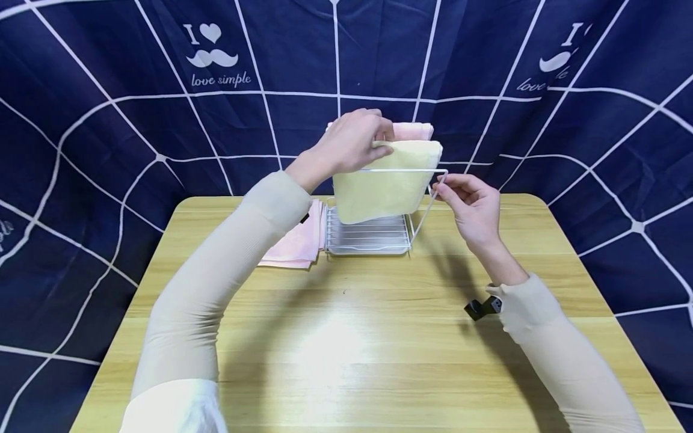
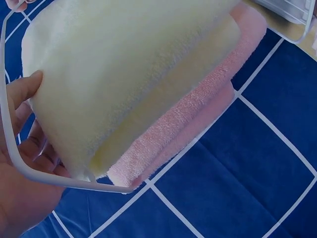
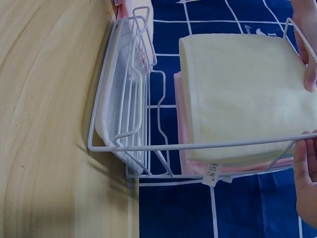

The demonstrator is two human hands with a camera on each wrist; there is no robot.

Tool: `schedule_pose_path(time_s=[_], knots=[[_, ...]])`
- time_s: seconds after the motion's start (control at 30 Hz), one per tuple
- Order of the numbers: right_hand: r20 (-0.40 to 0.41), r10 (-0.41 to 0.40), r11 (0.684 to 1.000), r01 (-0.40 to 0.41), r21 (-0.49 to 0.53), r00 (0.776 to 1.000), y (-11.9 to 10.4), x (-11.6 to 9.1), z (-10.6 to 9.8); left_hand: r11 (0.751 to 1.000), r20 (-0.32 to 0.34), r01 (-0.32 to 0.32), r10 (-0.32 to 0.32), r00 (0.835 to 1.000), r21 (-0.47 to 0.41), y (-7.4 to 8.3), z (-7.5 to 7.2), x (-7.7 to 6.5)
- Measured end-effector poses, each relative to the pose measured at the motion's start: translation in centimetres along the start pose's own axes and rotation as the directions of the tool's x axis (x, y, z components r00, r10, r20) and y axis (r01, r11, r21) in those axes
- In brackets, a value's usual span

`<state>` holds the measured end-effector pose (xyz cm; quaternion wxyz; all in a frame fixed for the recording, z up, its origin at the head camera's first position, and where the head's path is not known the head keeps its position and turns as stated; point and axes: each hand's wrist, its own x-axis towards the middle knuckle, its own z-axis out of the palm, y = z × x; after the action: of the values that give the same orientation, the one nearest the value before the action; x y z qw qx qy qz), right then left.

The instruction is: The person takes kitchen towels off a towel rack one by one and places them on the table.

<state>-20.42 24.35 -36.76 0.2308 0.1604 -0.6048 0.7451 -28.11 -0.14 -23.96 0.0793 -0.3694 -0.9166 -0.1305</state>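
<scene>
The folded yellow towel [image 1: 387,186] is up off the desk, near the middle of its far edge, hanging above the wire base of a rack, with the rack's top front wire crossing before it. A folded pink towel [image 1: 412,131] hangs right behind it, and a small white tag [image 3: 210,174] dangles at their lower edges.

The person's left hand [image 1: 354,141] has the yellow towel by its upper edge, thumb bent over the near face and fingers curled behind; I can't tell whether they take in the pink one too. The right hand [image 1: 473,207] pinches the right upright of the white wire rack [image 1: 426,215] between thumb and forefinger, close to its top corner, with the other fingers loosely curled.

A white tray [image 3: 105,119] sits under the rack's wires. Just left of the rack, partly hidden by the left arm, another pink cloth [image 1: 298,243] lies on the wooden desk [image 1: 400,343]. A black device [image 1: 482,308] shows by the right sleeve [image 1: 557,349]. Beyond the desk's far edge and sides hangs a navy curtain [image 1: 298,48] with white grid lines and "love simple" lettering.
</scene>
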Motion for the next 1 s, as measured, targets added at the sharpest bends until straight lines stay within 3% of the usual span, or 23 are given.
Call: schedule_pose_path(time_s=[0.5, 0.83, 1.0], knots=[[0.005, 0.011, 1.0, -0.011, 0.008, 1.0, 0.3, 0.6, -0.2, 0.997, -0.032, 0.029, -0.032, 0.999, -0.077, -0.6, -0.7, 0.2], [0.009, 0.0, 1.0, 0.0, 0.019, 1.0, 0.4, 0.7, -0.2, 0.993, -0.075, 0.007, -0.015, 0.997, -0.118, -0.7, -2.1, -0.2], [0.01, 0.002, 1.0, -0.002, 0.027, 1.0, 0.3, 0.6, -0.2, 0.993, -0.066, 0.009, -0.017, 0.998, -0.117, -0.4, -2.9, -0.1]])
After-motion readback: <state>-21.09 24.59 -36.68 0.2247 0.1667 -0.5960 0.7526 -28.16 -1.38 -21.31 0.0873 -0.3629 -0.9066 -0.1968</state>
